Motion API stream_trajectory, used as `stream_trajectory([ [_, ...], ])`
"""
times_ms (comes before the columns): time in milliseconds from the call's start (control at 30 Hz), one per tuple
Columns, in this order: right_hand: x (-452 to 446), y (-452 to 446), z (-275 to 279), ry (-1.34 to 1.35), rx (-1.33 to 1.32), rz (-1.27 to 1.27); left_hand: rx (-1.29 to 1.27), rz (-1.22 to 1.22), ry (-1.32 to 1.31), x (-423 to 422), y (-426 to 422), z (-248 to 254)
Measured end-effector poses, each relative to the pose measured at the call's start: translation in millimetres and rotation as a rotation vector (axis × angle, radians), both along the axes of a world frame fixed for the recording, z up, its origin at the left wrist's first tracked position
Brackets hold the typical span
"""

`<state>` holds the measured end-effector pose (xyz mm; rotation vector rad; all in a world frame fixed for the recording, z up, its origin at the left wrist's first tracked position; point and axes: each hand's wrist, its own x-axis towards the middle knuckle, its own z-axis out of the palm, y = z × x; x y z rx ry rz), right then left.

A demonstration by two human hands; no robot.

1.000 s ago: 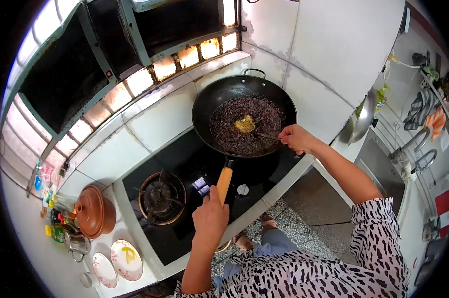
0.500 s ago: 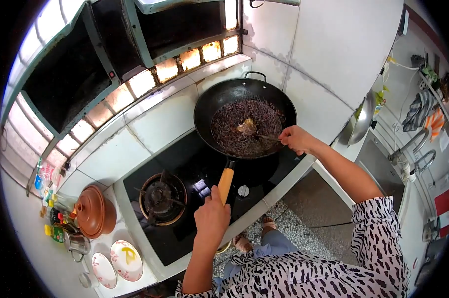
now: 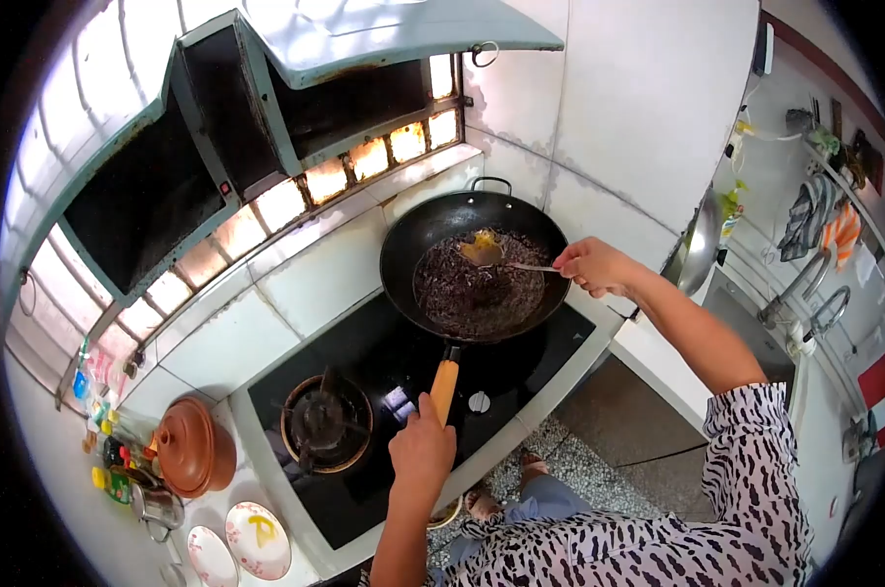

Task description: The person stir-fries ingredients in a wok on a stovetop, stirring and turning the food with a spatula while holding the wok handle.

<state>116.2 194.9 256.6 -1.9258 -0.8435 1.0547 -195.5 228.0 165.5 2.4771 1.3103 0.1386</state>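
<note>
- On the right side of the stove (image 3: 304,499), the wok (image 3: 398,245) is seated, its wooden handle (image 3: 444,386) pointed back toward the person.
- Handle clamped in the left hand (image 3: 421,448), index finger laid along the wood.
- Spoon (image 3: 532,267) pinched by its shaft end in the fingers of the right hand (image 3: 599,269), above the wok's right rim; hands well apart.
- Spoon bowl held over the dark food (image 3: 482,301), toward the wok's far side; a yellowish lump (image 3: 485,238) is seen at its far edge. Contact between bowl and food: cannot tell.
- Burner (image 3: 327,426) exposed at left, knob (image 3: 479,401) just right of the handle.
- Left of the stove: lidded clay pot (image 3: 193,445), metal mug (image 3: 157,507), bottles (image 3: 117,481), two patterned plates (image 3: 259,556); the one nearer the stove is marked with yellow residue.
- Hood (image 3: 394,44) mounted above; sink taps (image 3: 819,308) placed at far right.
</note>
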Motion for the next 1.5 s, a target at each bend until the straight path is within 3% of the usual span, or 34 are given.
stream_trajectory([
  [533,13.0,-2.9,47.1,-0.128,0.087,-0.003,0.114,-0.045,-0.075,-5.0,-0.2,-7.4],
  [1500,-5.6,-13.1,64.2,-0.104,0.177,-0.050,0.081,-0.033,-0.071,-4.2,0.1,-2.1],
])
